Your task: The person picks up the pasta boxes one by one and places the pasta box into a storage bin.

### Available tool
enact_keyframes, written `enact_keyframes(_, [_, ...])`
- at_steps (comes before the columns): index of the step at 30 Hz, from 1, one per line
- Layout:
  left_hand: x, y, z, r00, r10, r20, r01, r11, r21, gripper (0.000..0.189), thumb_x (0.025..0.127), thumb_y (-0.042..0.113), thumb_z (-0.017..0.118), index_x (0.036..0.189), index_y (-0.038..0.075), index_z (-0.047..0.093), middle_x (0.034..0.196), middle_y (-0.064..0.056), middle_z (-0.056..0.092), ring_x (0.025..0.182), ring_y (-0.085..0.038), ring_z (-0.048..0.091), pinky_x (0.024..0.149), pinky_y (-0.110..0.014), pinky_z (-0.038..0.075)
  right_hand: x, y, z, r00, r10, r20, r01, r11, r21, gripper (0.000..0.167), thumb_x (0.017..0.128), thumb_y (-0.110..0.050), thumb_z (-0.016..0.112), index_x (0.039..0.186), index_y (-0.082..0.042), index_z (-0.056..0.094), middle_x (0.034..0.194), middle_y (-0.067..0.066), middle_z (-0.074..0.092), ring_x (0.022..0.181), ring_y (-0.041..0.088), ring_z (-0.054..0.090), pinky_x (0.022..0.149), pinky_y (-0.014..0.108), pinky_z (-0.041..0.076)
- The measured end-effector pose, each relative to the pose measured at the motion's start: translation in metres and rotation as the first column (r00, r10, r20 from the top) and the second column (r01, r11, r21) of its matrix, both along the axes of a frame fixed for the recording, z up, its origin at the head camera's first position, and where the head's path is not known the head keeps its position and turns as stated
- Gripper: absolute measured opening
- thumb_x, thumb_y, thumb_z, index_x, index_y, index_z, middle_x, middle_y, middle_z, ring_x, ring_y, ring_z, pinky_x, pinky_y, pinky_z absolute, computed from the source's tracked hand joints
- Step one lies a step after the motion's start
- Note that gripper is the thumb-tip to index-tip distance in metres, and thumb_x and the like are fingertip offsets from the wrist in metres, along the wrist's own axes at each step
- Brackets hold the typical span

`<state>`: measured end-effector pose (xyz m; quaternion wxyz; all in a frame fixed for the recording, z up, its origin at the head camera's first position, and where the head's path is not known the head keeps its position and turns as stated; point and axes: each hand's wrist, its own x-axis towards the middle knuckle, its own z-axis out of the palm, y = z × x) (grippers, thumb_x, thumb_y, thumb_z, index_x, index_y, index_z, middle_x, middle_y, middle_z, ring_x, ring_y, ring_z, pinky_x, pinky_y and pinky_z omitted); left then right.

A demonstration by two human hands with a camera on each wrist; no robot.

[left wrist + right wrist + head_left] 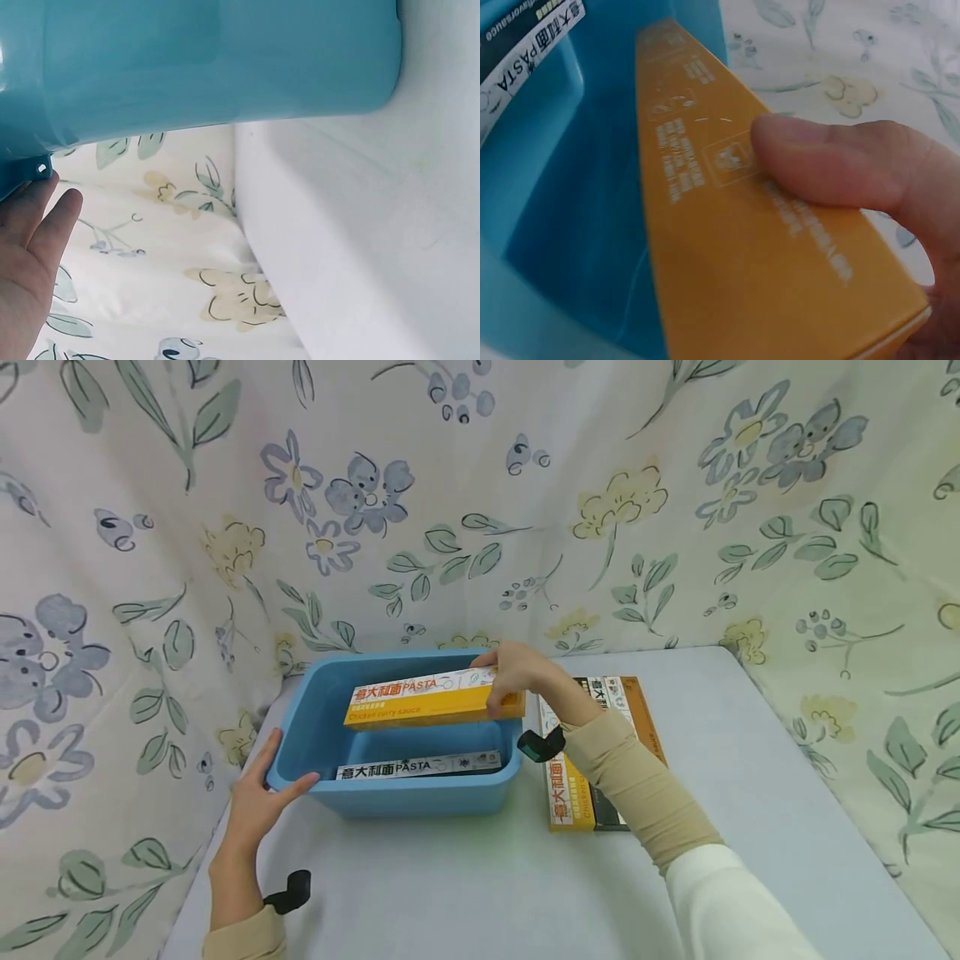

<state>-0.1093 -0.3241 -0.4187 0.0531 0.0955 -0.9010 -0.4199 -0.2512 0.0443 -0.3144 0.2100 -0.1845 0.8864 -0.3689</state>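
Clearly, your right hand (pixel 513 675) is the nearer one: it pinches the right end of the long yellow-and-white cardboard pasta box (pixel 416 702), thumb flat against a yellow face in the right wrist view. From that grip, the box reaches out to your left, over the opening of the blue rectangular plastic bin (pixel 431 795). Its long axis runs nearly along the bin's long side, slightly skewed, with the right end higher in the head view. Judge the fit by that alignment: the left end sits within the opening, while the gripped end looks to be about at the right rim; you cannot tell whether it overlaps it.

Below and nearer you, a white-and-black pasta box (pixel 420 766) lies along the bin's front wall, apart from the held one. Your left hand (pixel 258 785) has thumb and fingers spread, touching the bin's front left corner, well apart from the held box. Right of the bin, more flat pasta boxes (pixel 570 793) lie on the white surface (pixel 757 760), partly hidden by your right forearm.
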Motion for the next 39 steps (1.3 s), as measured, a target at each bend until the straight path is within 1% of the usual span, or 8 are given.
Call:
enact_keyframes(7, [-0.001, 0.000, 0.001, 1.000, -0.005, -0.001, 0.005, 1.000, -0.018, 0.097, 0.085, 0.037, 0.073, 0.157, 0.021, 0.010, 0.161, -0.018, 0.011, 0.139, -0.053, 0.021, 0.101, -0.068, 0.030, -0.022, -0.028, 0.005, 1.000, -0.007, -0.008, 0.008, 0.989, 0.151, 0.079, 0.057, -0.003, 0.088, 0.131, -0.005, 0.061, 0.118, 0.009, 0.063, 0.099, 0.025, 0.054, 0.089, 0.032, 0.049])
enact_keyframes(11, [-0.001, -0.002, 0.000, 1.000, -0.009, 0.001, 0.009, 1.000, -0.011, 0.097, 0.086, 0.037, 0.073, 0.157, 0.019, 0.010, 0.161, -0.017, 0.010, 0.140, -0.052, 0.020, 0.101, -0.069, 0.029, -0.029, -0.044, -0.004, 1.000, -0.014, 0.019, 0.010, 0.977, 0.214, 0.077, 0.058, -0.006, 0.089, 0.130, -0.007, 0.062, 0.116, 0.007, 0.063, 0.098, 0.023, 0.055, 0.086, 0.030, 0.050])
enact_keyframes(17, [0.002, -0.004, -0.001, 1.000, -0.007, 0.002, 0.007, 1.000, -0.006, 0.097, 0.086, 0.034, 0.073, 0.157, 0.020, 0.009, 0.161, -0.017, 0.009, 0.139, -0.053, 0.021, 0.101, -0.070, 0.029, -0.033, -0.067, -0.021, 0.998, 0.051, 0.029, -0.057, 0.959, 0.276, 0.073, 0.061, -0.008, 0.088, 0.129, -0.005, 0.062, 0.121, 0.009, 0.062, 0.098, 0.023, 0.055, 0.086, 0.029, 0.051])
enact_keyframes(21, [0.003, -0.002, -0.001, 1.000, -0.021, -0.014, 0.020, 1.000, -0.015, 0.096, 0.086, 0.033, 0.073, 0.157, 0.017, 0.010, 0.160, -0.020, 0.011, 0.138, -0.054, 0.022, 0.100, -0.070, 0.030, -0.035, -0.071, -0.031, 0.999, 0.025, 0.033, -0.035, 0.944, 0.328, 0.072, 0.061, -0.008, 0.090, 0.128, -0.006, 0.063, 0.121, 0.008, 0.062, 0.098, 0.022, 0.056, 0.086, 0.030, 0.051])
enact_keyframes(25, [0.003, -0.002, -0.002, 1.000, -0.020, -0.020, 0.019, 1.000, -0.024, 0.096, 0.086, 0.034, 0.074, 0.157, 0.017, 0.011, 0.160, -0.019, 0.012, 0.138, -0.053, 0.022, 0.100, -0.070, 0.030, -0.036, -0.071, -0.037, 0.999, 0.001, 0.041, -0.016, 0.938, 0.346, 0.072, 0.061, -0.008, 0.090, 0.128, -0.008, 0.063, 0.117, 0.007, 0.061, 0.096, 0.022, 0.055, 0.084, 0.030, 0.051])
enact_keyframes(32, [0.001, 0.000, -0.001, 1.000, -0.008, -0.005, 0.008, 1.000, -0.001, 0.096, 0.086, 0.031, 0.074, 0.157, 0.019, 0.010, 0.160, -0.019, 0.011, 0.139, -0.053, 0.021, 0.102, -0.070, 0.028, -0.036, -0.079, -0.041, 0.994, 0.106, 0.030, -0.110, 0.948, 0.299, 0.069, 0.065, -0.010, 0.090, 0.129, -0.007, 0.063, 0.114, 0.005, 0.065, 0.092, 0.020, 0.058, 0.080, 0.026, 0.052])
enact_keyframes(36, [-0.001, 0.001, 0.000, 1.000, -0.004, 0.010, 0.004, 1.000, 0.000, 0.098, 0.086, 0.031, 0.074, 0.157, 0.019, 0.008, 0.160, -0.019, 0.010, 0.139, -0.052, 0.021, 0.102, -0.069, 0.028, -0.035, -0.081, -0.042, 0.992, 0.117, 0.056, -0.128, 0.948, 0.292, 0.066, 0.065, -0.010, 0.090, 0.126, -0.006, 0.065, 0.110, 0.005, 0.065, 0.091, 0.020, 0.058, 0.079, 0.026, 0.052])
enact_keyframes(39, [-0.002, 0.001, -0.001, 1.000, -0.004, 0.014, 0.004, 1.000, -0.003, 0.097, 0.086, 0.030, 0.074, 0.157, 0.019, 0.008, 0.161, -0.019, 0.009, 0.139, -0.052, 0.021, 0.103, -0.069, 0.028, -0.035, -0.081, -0.044, 0.991, 0.123, 0.046, -0.131, 0.946, 0.295, 0.069, 0.066, -0.011, 0.090, 0.129, -0.006, 0.063, 0.114, 0.006, 0.065, 0.092, 0.020, 0.058, 0.081, 0.026, 0.052])
